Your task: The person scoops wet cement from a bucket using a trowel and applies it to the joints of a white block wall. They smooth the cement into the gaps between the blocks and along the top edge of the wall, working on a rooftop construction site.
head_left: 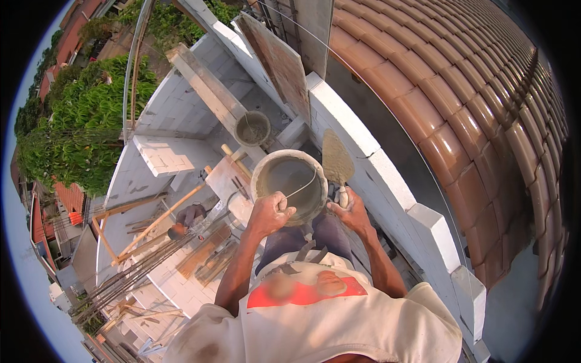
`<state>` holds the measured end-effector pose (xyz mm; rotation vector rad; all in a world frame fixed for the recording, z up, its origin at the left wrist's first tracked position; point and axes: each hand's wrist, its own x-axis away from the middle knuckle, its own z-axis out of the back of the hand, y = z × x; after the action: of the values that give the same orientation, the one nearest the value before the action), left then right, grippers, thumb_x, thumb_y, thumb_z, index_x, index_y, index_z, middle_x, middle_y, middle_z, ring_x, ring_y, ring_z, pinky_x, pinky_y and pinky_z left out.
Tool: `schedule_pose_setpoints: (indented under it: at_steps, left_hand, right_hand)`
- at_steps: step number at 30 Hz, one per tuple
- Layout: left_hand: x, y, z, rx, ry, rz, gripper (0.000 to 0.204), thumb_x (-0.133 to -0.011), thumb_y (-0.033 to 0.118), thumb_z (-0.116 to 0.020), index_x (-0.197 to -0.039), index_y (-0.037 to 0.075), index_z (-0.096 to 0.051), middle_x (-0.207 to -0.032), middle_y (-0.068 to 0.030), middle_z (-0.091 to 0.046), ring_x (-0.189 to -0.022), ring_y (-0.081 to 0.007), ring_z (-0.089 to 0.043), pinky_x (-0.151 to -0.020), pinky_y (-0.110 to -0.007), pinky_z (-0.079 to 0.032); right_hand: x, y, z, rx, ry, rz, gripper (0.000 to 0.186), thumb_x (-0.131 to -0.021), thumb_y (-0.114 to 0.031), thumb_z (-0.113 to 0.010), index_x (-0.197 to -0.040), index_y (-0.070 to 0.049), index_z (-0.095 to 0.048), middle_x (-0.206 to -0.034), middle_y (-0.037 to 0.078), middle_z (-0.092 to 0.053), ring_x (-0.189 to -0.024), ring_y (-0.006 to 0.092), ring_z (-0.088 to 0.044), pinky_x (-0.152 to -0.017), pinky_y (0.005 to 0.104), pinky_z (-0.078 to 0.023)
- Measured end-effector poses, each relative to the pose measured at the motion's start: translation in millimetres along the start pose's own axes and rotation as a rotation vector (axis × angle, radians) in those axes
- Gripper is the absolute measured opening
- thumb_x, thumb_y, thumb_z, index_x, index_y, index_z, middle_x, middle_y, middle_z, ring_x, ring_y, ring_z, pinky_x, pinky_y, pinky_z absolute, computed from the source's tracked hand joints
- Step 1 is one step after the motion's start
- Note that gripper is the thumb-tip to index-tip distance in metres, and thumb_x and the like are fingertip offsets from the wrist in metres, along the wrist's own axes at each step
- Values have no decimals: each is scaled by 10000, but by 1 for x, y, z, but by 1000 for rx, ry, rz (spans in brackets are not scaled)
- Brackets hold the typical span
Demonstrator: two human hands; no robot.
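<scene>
My left hand (273,210) is closed on the wire handle of a pale, mortar-crusted bucket (261,174), which holds wet grey slurry. My right hand (346,210) grips the handle of a trowel (336,156), its blade coated in grey mortar, upright just right of the bucket. The bucket is in front of my thighs, between both hands. A second, smaller bucket (253,125) with grey mix in it stands farther forward on a wooden plank (203,85).
A white block wall (369,169) runs along my right, beside glossy brown roof tiles (442,109). Boards (275,60) lean on it. Below left are timber frames (148,233), rebar bundles (139,281), block walls and a crouching person (191,218). Trees (85,121) stand beyond.
</scene>
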<state>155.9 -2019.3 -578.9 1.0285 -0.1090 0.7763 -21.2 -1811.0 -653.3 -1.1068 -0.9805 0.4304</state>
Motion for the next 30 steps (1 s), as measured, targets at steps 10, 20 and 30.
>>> schedule_pose_setpoints:
  at_steps: [10,20,30]
  left_hand:
    - [-3,49,-41,200,-166,18,285,-824,128,-753,-753,89,-479,-646,58,-376,-612,-60,-331,-545,-270,-320]
    - [7,73,-13,-43,-290,-171,260,-788,115,-781,-770,50,-530,-622,-34,-420,-598,-164,-427,-566,-345,-371]
    - [6,37,46,-239,-209,-369,93,-688,-51,-583,-729,20,-538,-718,-210,-596,-723,-445,-589,-626,-495,-433]
  right_hand:
    - [84,26,27,-27,325,-170,428,-865,-359,-786,-987,-10,-571,-821,70,-610,-744,159,-540,-699,339,-474]
    - [91,-35,29,368,333,408,356,-873,-145,-760,-1142,-15,-565,-913,142,-626,-789,258,-618,-743,391,-510]
    - [27,-123,-50,177,-333,258,326,-907,-228,-741,-1087,-28,-558,-911,97,-612,-830,224,-583,-764,381,-489]
